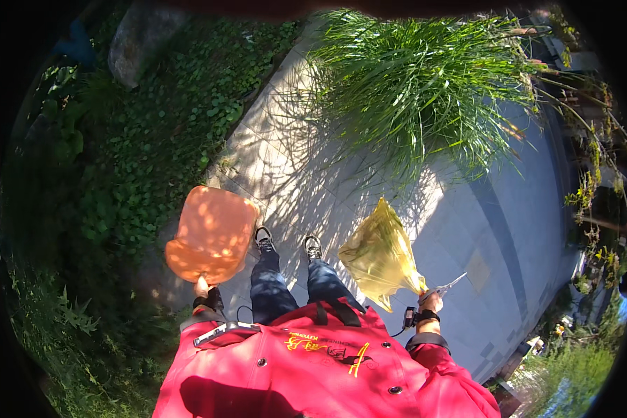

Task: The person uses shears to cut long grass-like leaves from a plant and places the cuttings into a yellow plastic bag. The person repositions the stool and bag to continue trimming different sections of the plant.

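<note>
My left hand (202, 288) grips the edge of an orange plastic stool or chair (217, 224), which hangs beside my left foot; its exact kind is hard to tell. In my right hand (431, 301) are the gathered top of a yellow translucent plastic bag (382, 253) and a pair of pointed scissors or shears (452, 283), whose tips point away to the right. What the bag contains cannot be made out. Both wrists wear black straps, the right one with a small device (409, 317).
A large clump of long grass (423, 89) leans over the paved path (292, 172) ahead. Low green ground cover (157, 130) borders the path on the left, with a boulder (136, 47) in it. Thin branches (595, 136) hang at the right.
</note>
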The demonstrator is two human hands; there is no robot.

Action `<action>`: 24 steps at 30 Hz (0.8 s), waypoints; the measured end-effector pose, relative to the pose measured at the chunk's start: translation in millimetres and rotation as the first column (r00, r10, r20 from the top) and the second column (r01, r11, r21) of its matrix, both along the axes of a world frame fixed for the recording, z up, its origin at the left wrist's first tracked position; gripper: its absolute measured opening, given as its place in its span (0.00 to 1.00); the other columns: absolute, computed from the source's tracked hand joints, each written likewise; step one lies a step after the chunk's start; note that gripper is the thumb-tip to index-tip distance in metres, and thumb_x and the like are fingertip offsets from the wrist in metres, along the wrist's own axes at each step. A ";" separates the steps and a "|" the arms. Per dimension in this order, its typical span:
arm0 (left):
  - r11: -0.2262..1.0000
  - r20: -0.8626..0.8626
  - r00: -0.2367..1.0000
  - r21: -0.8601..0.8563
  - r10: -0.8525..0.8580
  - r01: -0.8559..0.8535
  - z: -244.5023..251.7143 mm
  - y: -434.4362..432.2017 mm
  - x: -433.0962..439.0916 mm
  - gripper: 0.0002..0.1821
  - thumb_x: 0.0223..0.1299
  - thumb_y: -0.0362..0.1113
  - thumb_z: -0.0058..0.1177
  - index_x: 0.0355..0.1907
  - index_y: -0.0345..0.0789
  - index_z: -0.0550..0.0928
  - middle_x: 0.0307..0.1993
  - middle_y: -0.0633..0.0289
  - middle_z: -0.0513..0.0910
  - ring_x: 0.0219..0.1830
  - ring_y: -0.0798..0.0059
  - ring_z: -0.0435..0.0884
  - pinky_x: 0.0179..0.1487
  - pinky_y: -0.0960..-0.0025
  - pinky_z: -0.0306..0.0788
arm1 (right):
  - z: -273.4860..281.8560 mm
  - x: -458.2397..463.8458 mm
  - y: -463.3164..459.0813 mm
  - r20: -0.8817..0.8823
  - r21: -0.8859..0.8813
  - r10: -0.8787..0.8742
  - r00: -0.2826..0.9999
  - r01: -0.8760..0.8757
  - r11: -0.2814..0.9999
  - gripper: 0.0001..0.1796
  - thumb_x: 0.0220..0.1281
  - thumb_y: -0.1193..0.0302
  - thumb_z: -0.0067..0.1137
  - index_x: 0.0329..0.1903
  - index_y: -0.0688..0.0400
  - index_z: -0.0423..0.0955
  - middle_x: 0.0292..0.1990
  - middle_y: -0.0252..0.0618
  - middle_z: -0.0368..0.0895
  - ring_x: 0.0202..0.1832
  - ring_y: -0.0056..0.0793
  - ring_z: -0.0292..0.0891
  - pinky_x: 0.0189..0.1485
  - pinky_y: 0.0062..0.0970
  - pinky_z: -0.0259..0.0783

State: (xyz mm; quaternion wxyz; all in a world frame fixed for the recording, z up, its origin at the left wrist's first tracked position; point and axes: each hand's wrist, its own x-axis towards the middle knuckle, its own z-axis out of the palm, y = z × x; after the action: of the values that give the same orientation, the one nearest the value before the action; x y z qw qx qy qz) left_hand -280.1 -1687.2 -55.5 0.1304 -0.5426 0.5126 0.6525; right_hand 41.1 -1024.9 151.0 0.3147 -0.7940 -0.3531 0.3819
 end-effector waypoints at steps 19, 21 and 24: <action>0.990 0.032 0.998 0.136 -0.047 0.043 -20.7 -11.8 -64.6 0.30 0.46 0.22 0.57 0.56 0.34 0.68 0.49 0.54 0.75 0.47 0.58 0.77 0.44 0.54 0.78 | 6.4 -16.6 -42.8 0.598 -0.426 0.689 0.410 -0.566 0.706 0.13 0.50 0.59 0.63 0.28 0.56 0.81 0.25 0.42 0.81 0.30 0.39 0.80 0.33 0.36 0.73; 0.992 0.125 0.991 0.123 -0.044 0.028 -25.9 -19.7 -66.4 0.29 0.48 0.23 0.57 0.56 0.33 0.69 0.48 0.52 0.75 0.44 0.57 0.79 0.44 0.53 0.78 | 10.7 -22.5 -46.1 0.645 -0.720 0.734 -0.214 -0.492 0.490 0.13 0.49 0.57 0.63 0.28 0.55 0.81 0.26 0.42 0.82 0.32 0.39 0.80 0.35 0.37 0.73; 0.990 0.182 0.981 0.135 -0.064 0.040 -34.3 -27.8 -65.2 0.27 0.48 0.24 0.57 0.54 0.29 0.70 0.45 0.51 0.77 0.37 0.57 0.81 0.37 0.55 0.80 | 15.9 -33.9 -50.7 0.593 -0.789 0.747 -0.300 -0.402 0.465 0.13 0.49 0.58 0.62 0.27 0.55 0.81 0.26 0.41 0.82 0.33 0.38 0.80 0.36 0.35 0.72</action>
State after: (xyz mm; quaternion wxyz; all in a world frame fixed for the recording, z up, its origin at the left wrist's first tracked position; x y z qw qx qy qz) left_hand -345.3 -1715.0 -89.8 0.2301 -0.5776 0.4684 0.6277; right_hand 7.1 -1075.6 166.9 -0.3413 -0.5656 -0.7467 -0.0778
